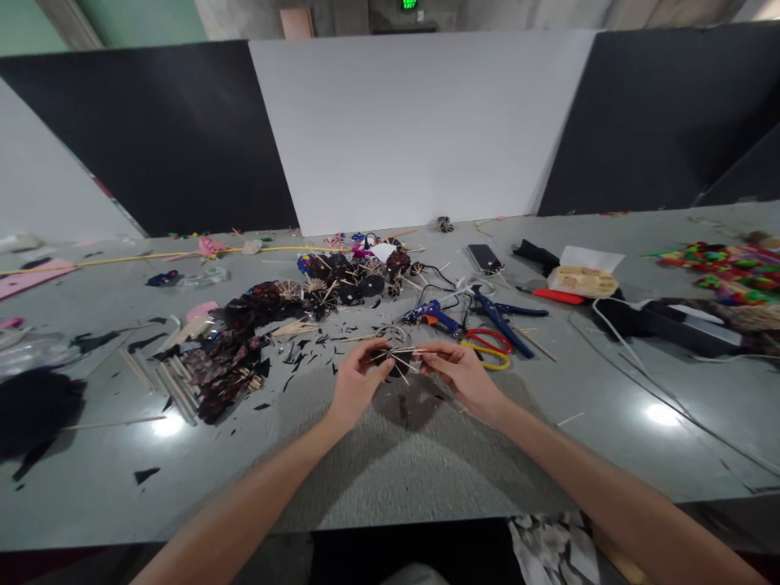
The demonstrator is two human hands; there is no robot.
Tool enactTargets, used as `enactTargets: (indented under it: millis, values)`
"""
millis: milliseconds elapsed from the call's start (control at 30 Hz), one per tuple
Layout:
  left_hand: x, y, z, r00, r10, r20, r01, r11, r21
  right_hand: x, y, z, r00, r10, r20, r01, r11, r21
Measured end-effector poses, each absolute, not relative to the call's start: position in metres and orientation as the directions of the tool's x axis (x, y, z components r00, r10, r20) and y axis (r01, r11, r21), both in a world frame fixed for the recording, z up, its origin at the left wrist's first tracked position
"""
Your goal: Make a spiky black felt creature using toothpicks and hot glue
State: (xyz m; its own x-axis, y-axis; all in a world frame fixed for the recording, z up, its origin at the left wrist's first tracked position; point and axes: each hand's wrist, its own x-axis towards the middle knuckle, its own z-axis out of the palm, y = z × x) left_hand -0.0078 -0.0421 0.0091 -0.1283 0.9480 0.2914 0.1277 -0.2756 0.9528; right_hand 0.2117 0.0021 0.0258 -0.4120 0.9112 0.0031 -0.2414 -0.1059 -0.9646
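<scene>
Between my two hands, above the front middle of the table, is a small black disc [399, 366] with thin pale wooden sticks fanned out over it. My left hand [361, 375] pinches the disc's left edge between thumb and fingers. On the right side, my right hand [460, 375] has its fingers closed on the end of a thin wooden stick [409, 350] that reaches across the disc. Whether that stick is fixed to the disc I cannot tell. Just beyond my hands lie a blue glue gun [434, 315] and scissors with red and yellow handles [487, 348].
Dark patterned fabric [219, 366] and stick-covered black discs [317, 288] are heaped at centre left. Black scraps [298, 357] litter the table. Blue-handled pliers [503, 321], a phone [484, 258], a red cutter [557, 296] and a loose cable [658, 390] lie right. White and black panels [420, 130] stand behind.
</scene>
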Motion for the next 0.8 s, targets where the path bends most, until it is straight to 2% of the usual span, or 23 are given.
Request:
enactTargets:
  millis: [167, 533, 800]
  values:
    - [-0.004, -0.044, 0.012, -0.123, 0.969, 0.213, 0.002, -0.214, 0.977, 0.212, 0.002, 0.023, -0.405, 0.913, -0.044, -0.289, -0.174, -0.942]
    - [-0.004, -0.045, 0.013, -0.162, 0.941, 0.296, 0.038, -0.294, 0.955, 0.209, 0.001, 0.025, -0.468, 0.882, -0.049, -0.326, -0.225, -0.918]
    - [-0.005, -0.044, 0.01, -0.155, 0.951, 0.266, 0.037, -0.263, 0.964, 0.209, 0.001, 0.022, -0.487, 0.872, -0.048, -0.287, -0.212, -0.934]
